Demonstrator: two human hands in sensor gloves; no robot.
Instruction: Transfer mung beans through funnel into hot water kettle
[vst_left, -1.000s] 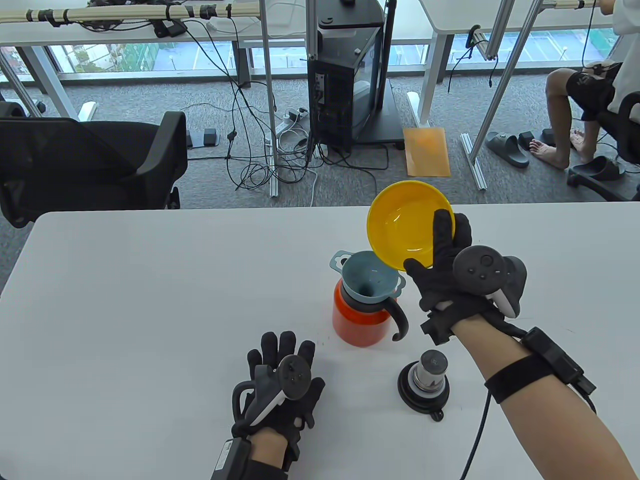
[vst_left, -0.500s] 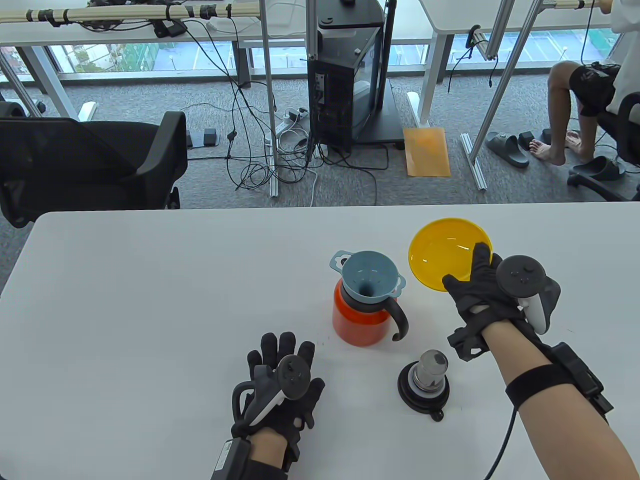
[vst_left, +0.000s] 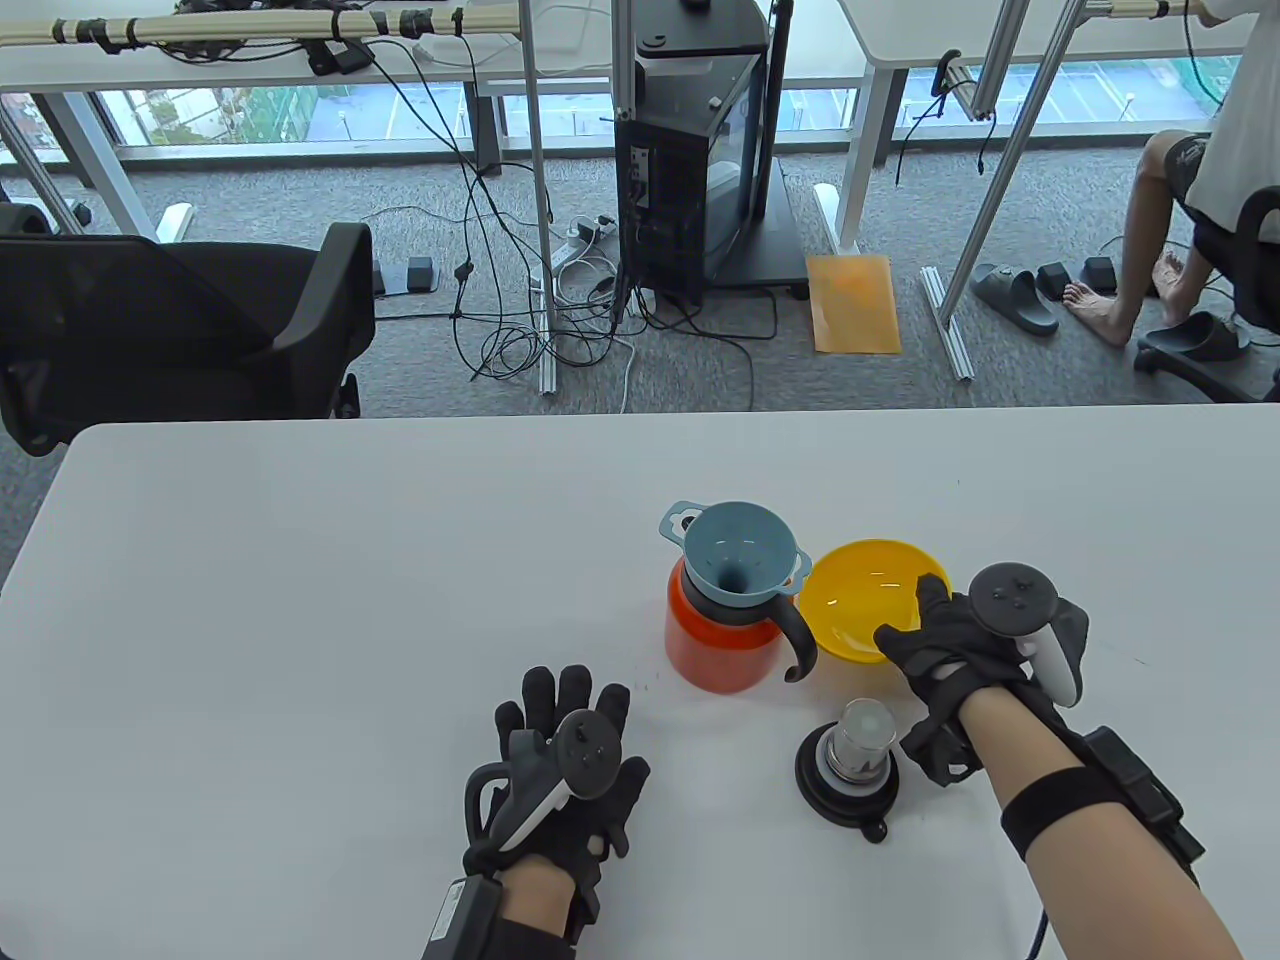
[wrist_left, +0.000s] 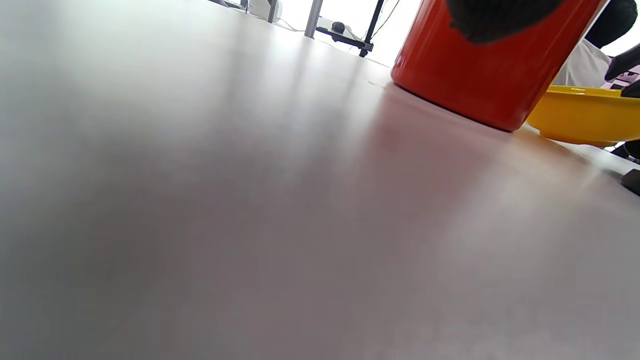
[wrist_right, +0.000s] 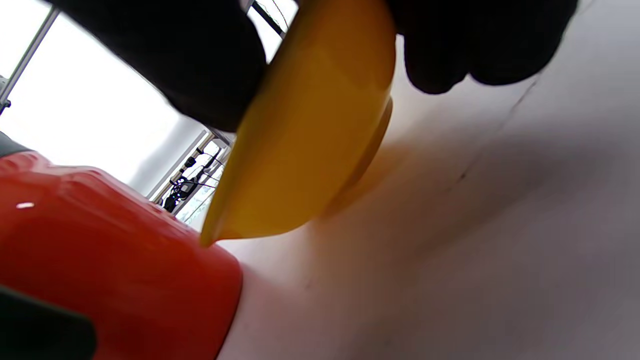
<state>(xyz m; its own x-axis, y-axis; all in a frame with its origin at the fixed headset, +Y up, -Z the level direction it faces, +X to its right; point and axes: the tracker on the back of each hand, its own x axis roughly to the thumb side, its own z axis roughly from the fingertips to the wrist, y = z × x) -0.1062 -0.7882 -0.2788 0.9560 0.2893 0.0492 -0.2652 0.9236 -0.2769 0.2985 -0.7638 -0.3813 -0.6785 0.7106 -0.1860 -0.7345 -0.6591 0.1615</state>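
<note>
Gripping the yellow bowl (vst_left: 865, 600) by its near rim, the right hand (vst_left: 960, 640) held it beside the red kettle (vst_left: 715, 640); left hand (vst_left: 560, 780) lay flat, fingers spread, holding nothing.

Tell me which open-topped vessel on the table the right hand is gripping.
The yellow bowl, gripped at its rim by the right hand; the blue funnel sits untouched.

Counted on the desk (vst_left: 300, 600): one red kettle (vst_left: 715, 640), one blue funnel (vst_left: 738, 552), one yellow bowl (vst_left: 860, 600), one kettle lid (vst_left: 848, 765), and two gloved hands, left (vst_left: 560, 790) and right (vst_left: 960, 650).
</note>
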